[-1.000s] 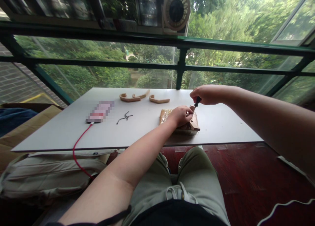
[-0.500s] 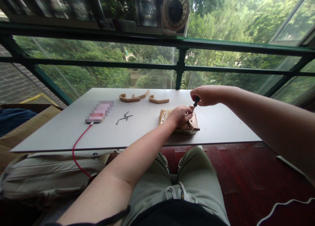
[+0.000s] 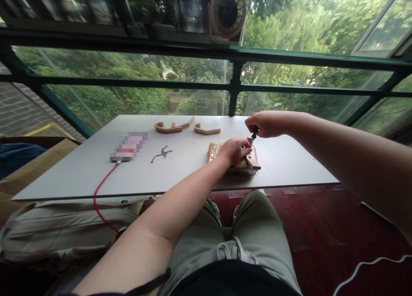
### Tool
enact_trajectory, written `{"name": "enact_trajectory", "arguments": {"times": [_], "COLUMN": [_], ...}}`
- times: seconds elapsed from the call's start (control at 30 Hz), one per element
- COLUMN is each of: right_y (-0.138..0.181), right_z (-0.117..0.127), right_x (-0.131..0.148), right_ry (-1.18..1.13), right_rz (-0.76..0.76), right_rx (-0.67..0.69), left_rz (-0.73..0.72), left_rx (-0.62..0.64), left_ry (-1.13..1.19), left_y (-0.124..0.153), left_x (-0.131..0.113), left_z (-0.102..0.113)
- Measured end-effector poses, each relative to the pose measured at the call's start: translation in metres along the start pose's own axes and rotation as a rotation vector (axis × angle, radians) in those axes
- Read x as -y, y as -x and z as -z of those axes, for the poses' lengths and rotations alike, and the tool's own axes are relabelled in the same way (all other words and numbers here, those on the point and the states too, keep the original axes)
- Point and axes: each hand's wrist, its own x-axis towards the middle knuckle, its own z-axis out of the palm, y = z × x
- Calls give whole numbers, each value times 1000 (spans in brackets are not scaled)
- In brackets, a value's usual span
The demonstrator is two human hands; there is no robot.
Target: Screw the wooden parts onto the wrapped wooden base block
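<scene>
Wooden piece [image 3: 253, 161] — left fingers [image 3: 245, 143] grip it, right fingers [image 3: 250, 124] screwdriver [image 3: 255, 132] — white table [image 3: 289, 158] beside windows [image 3: 138, 101].

phone [image 3: 130, 146] left, package [image 3: 214, 148] right on the counter [image 3: 289, 158]
rods [image 3: 164, 152] lie between them, nearer the phone; 3 hooks [image 3: 207, 132] sit behind, near the far edge; a slat [image 3: 253, 162] rests on the package; a cable [image 3: 95, 198] runs from the phone over the front edge.

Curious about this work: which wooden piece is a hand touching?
The piece on the wrapped block, under the left hand; three others lie untouched farther back.
</scene>
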Motion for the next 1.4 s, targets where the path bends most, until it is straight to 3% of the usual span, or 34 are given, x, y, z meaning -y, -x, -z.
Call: {"name": "enact_trajectory", "arguments": {"times": [0.2, 0.77, 1.17, 1.4], "right_y": [-1, 4, 5, 3], "right_z": [-1, -9, -1, -4], "right_x": [1, -11, -5, -7], "right_ry": [4, -6, -65, -73], "right_rz": [-9, -106, -14, 6], "right_rx": [2, 8, 42, 31], "left_rz": [43, -47, 36, -39], "left_rx": [19, -10, -4, -22], "left_ry": [-32, -22, -8, -4], "left_y": [0, -1, 0, 0], "left_x": [-4, -4, -5, -4], "left_z": [2, 2, 3, 2]}}
